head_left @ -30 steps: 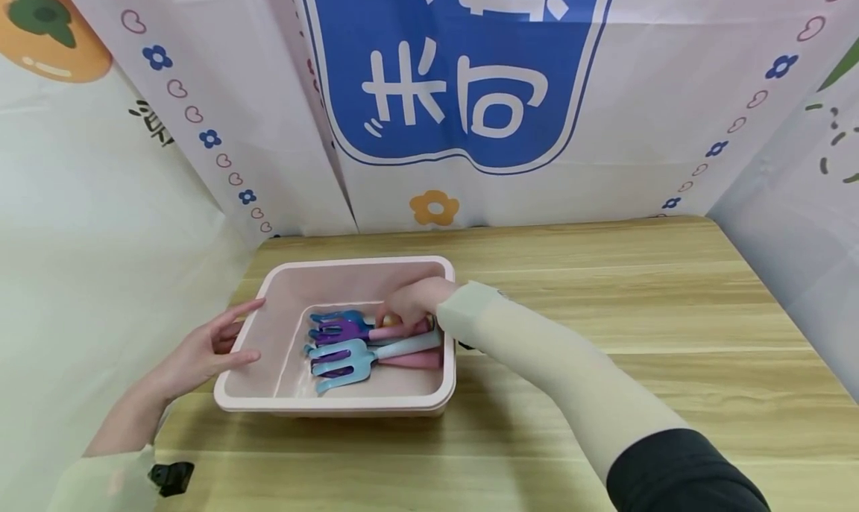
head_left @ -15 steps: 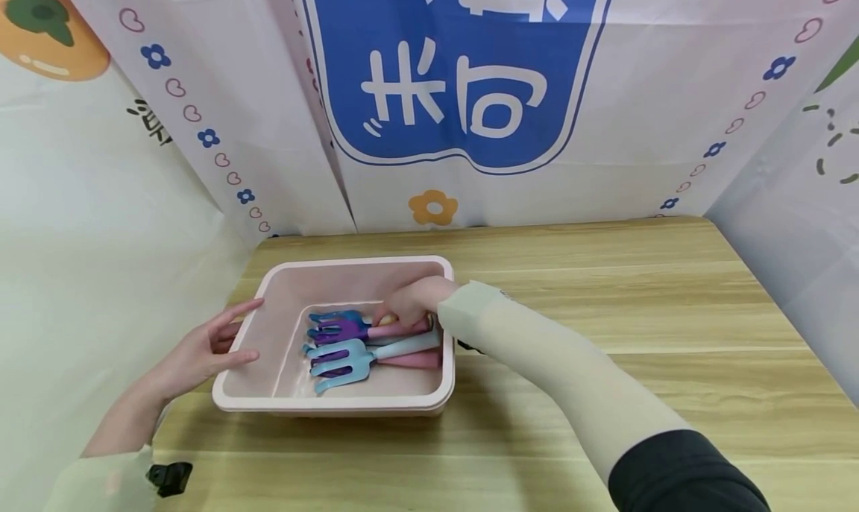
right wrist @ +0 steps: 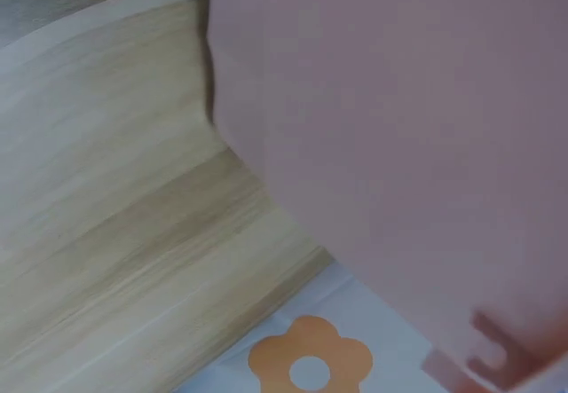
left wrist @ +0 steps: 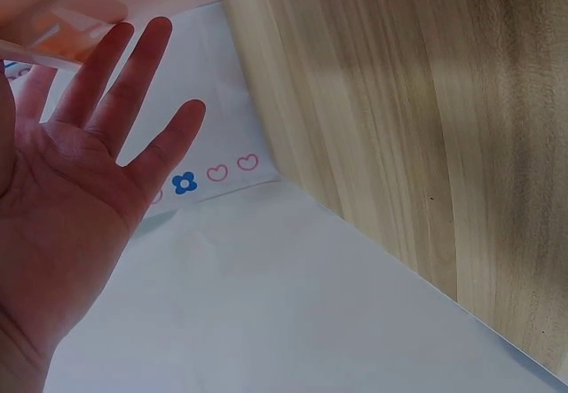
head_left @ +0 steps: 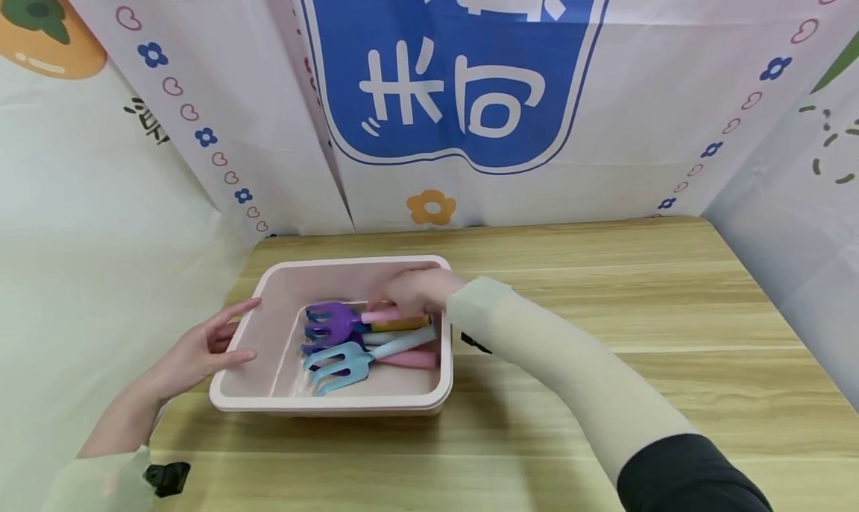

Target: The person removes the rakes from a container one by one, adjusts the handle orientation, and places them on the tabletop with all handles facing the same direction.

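Note:
A pale pink plastic basin (head_left: 282, 403) holds several small hand forks with their tines to the left. My right hand (head_left: 412, 290) reaches inside and pinches the pink handle of a purple hand fork (head_left: 333, 323), raised slightly over the others. Under it lie a yellow handle (head_left: 403, 323) and a grey one. In front is a light blue hand fork (head_left: 345, 364), partly over another pink handle (head_left: 412, 359). My left hand (head_left: 197, 355) rests at the basin's left rim with fingers spread; the left wrist view shows its palm. The right wrist view shows mostly pink basin wall (right wrist: 382, 127), no fingers.
The basin stands on the left part of a wood-grain table (head_left: 590, 326). A white printed cloth (head_left: 644, 124) hangs behind the table, and pale sheets border it at left and right.
My right hand has risen a little and shifted, lifting the purple hand fork off the pile and uncovering more of the yellow handle. My left hand stays at the rim.

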`<state>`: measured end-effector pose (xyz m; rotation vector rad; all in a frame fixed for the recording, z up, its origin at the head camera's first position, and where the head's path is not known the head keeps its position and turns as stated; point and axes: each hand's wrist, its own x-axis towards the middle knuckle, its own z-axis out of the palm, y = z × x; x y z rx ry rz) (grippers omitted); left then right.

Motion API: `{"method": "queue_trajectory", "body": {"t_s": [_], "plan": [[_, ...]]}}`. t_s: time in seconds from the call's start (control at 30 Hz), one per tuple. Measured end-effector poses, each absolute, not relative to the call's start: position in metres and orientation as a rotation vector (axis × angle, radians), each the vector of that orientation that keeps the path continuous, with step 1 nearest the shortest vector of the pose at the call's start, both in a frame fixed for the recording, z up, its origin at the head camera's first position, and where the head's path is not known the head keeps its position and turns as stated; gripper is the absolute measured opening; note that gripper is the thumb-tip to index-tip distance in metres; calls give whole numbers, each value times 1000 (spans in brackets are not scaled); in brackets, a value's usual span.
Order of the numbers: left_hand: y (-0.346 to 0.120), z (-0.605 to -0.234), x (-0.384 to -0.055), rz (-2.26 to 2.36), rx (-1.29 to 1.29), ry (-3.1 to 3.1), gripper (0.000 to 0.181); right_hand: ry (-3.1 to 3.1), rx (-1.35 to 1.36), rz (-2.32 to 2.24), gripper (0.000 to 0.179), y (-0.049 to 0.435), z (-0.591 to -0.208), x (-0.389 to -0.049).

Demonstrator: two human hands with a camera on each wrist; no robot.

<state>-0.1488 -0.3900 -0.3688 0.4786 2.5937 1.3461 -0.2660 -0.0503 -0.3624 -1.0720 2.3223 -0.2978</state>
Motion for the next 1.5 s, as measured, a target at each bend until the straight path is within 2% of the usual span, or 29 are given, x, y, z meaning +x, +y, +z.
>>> {"method": "queue_trajectory", "body": {"t_s": [0.57, 1.1, 1.5], "plan": [[-389, -365, -152, 1294, 453, 2627, 78, 2159, -1190, -536, 73, -32, -328, -274], [-390, -370, -151, 1339, 461, 2586, 78, 2027, -1090, -894, 65, 26, -297, -280], [-389, -368, -145, 1342, 441, 2595, 77, 1986, -1054, -1078, 65, 79, -299, -270]]}}
